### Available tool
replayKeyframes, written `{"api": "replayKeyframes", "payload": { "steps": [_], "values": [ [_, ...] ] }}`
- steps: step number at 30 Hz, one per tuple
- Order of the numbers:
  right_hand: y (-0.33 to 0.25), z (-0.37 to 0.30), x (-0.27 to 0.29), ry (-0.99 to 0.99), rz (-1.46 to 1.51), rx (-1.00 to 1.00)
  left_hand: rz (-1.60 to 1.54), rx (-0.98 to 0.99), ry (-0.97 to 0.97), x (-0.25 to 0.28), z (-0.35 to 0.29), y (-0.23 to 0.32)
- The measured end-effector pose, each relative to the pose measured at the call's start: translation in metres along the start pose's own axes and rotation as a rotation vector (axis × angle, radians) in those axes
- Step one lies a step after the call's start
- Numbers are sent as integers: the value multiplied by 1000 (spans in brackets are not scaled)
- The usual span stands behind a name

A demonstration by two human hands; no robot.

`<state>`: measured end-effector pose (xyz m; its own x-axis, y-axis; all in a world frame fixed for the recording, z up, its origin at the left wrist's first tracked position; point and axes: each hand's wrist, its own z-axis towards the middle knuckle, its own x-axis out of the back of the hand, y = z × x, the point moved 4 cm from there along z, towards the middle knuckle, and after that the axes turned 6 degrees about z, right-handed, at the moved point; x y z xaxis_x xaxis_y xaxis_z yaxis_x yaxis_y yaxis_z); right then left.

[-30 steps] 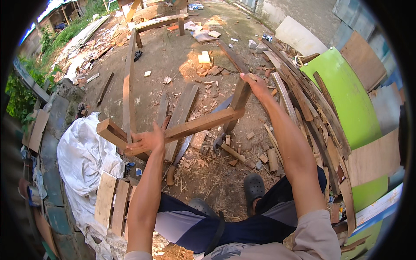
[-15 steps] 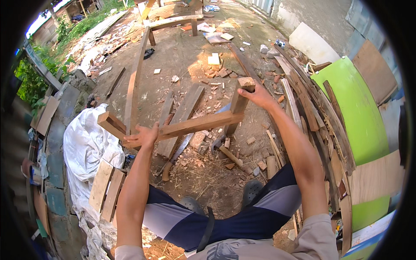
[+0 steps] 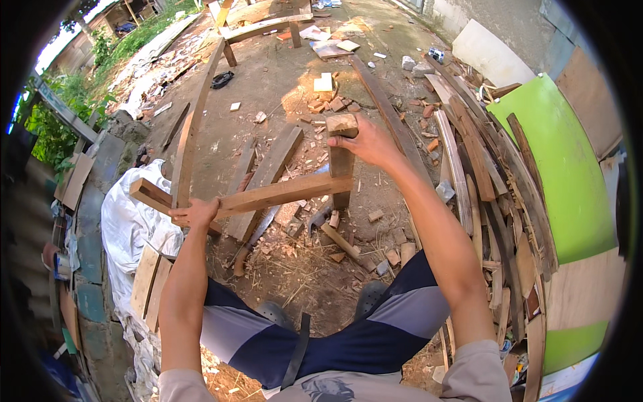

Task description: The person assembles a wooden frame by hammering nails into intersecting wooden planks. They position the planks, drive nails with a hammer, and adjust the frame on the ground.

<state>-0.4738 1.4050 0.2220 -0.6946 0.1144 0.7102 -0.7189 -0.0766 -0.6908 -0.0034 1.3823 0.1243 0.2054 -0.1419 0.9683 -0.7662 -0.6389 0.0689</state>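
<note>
A wooden frame stands in front of me. Its crossbar [image 3: 281, 193] runs between a short left post [image 3: 153, 194] and a right post [image 3: 341, 167]. My left hand [image 3: 196, 213] is closed around the frame close to the left joint, where a long side rail [image 3: 193, 127] stretches away from me. At the top of the right post, my right hand [image 3: 368, 142] grips the wood, thumb on the near face. Below the crossbar, a hammer [image 3: 343, 241] and a handsaw [image 3: 241, 260] lie on the ground. The crossbar partly covers the saw blade.
Loose planks [image 3: 268, 181] lie beneath the frame, and a long beam [image 3: 388, 110] lies beyond my right hand. White sheeting [image 3: 134, 231] drapes over the block wall at left. Stacked timber [image 3: 499, 201] and a green panel [image 3: 559, 167] line the right side.
Both hands and the frame have shifted left, and the right post looks more upright. My grip stays on the same places. The whole view has swung slightly too.
</note>
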Motion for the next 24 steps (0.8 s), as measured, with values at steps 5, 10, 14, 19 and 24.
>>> {"api": "replayKeyframes", "payload": {
  "steps": [5, 10, 14, 19, 24],
  "values": [
    [23, 0, 10, -146, 179, 60, 110, -151, 87, -8, -24, 30],
    [80, -11, 4, -323, -59, -54, 33, -796, 96, -26, -82, 102],
    [83, -28, -6, -385, -165, -115, 170, -1108, -22, -36, -125, 156],
    [63, -37, -20, -309, -75, -35, 307, -1293, 18, -52, -144, 187],
    [48, -33, -32, -240, -33, -57, 234, -1214, 61, -60, -147, 190]
  ]
}}
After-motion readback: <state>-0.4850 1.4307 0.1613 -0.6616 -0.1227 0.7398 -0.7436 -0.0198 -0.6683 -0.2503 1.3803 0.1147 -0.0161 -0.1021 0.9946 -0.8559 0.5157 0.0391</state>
